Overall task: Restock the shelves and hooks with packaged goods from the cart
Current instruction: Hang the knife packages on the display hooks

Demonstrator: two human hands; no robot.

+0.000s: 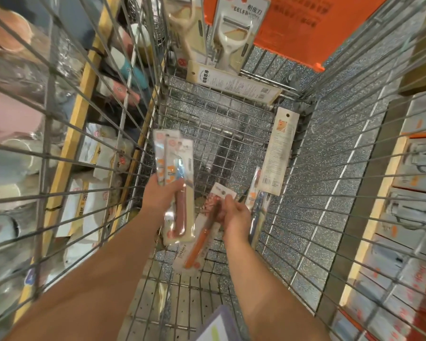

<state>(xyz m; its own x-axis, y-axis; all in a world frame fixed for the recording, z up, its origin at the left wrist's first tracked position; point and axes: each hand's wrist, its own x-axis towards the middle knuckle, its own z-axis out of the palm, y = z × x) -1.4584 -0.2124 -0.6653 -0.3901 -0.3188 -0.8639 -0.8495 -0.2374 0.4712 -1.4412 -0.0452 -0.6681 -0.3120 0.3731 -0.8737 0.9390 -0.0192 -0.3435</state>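
Note:
Both my arms reach down into a wire cart point(221, 134). My left hand point(161, 193) grips a stack of carded knife packs point(176, 173), the front one with a reddish handle. My right hand point(235, 214) pinches the top of another carded pack with an orange-handled knife point(199, 244), lifted at a slant above the cart floor. More packs lie in the cart: a long white card point(279, 153) leaning on the right wall, a blue-handled pack point(257, 205) beside my right hand, and two peeler packs point(231, 35) standing at the far end above a flat card point(234, 82).
An orange plastic panel point(305, 28) hangs at the cart's far end. Shelves with cups and packaged goods point(91, 153) run along the left. Shelves with boxed goods point(413, 193) stand on the right. A speckled tiled floor point(330, 193) shows through the wires.

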